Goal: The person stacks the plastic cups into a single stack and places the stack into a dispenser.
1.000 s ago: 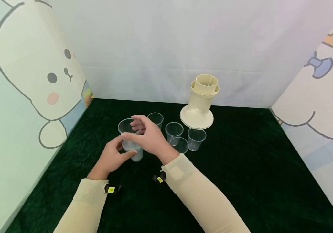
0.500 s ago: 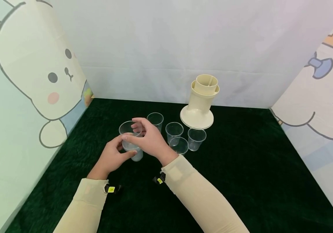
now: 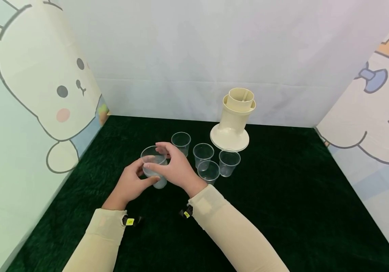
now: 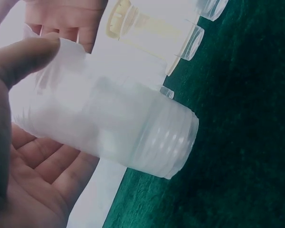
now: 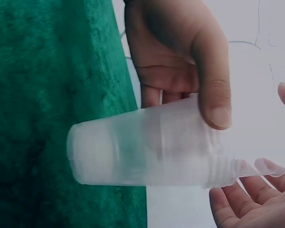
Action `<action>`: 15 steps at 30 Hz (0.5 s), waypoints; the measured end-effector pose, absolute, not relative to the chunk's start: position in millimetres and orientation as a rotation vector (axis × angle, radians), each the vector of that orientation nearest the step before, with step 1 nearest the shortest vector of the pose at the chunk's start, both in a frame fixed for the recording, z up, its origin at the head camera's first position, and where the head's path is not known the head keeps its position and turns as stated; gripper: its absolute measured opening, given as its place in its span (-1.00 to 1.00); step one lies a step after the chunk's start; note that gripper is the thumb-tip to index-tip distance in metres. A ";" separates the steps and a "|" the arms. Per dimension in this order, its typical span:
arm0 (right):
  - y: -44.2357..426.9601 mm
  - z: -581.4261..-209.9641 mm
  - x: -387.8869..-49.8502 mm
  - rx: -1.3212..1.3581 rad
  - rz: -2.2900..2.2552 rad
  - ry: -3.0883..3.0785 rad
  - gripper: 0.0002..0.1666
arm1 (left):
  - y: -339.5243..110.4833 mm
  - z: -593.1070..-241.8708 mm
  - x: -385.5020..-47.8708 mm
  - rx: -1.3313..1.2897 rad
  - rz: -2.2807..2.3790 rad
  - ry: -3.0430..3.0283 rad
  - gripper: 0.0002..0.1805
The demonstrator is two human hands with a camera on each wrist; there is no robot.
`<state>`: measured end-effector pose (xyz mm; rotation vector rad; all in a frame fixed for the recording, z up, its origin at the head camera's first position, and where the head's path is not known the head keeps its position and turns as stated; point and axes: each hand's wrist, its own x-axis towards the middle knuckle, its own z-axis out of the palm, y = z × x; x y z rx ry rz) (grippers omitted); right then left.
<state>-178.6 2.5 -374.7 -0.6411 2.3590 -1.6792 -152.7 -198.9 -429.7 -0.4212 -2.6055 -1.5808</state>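
A stack of clear plastic cups (image 3: 161,183) is in my left hand (image 3: 132,186), bottom end down, above the green cloth. My left thumb and fingers grip the stack round its sides near the rims, as the left wrist view shows with the frosted-looking stack (image 4: 118,118). At the upper end, my right hand (image 3: 178,167) holds the top cup (image 3: 151,152) between thumb and fingers, its lower part inside the stack. In the right wrist view the rims of the stack (image 5: 218,156) lie close together, and my right fingers (image 5: 251,194) are at the far end.
Several clear cups stand upright to the right, among them one at the back (image 3: 181,140) and one on the right (image 3: 229,163). Behind them is a cream plastic tube-shaped stand (image 3: 232,122) on a round base. Dark green cloth (image 3: 283,196) covers the table, with printed curtains around.
My right hand has come down a little with the top cup, which now sits deeper in the stack. The left hand stays in place, and the standing cups are unmoved.
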 end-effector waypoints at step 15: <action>3.8 -395.1 -177.6 -0.571 -1.650 2.332 -0.06 | -199.8 -430.5 -153.9 -0.474 -1.587 -2.583 -0.41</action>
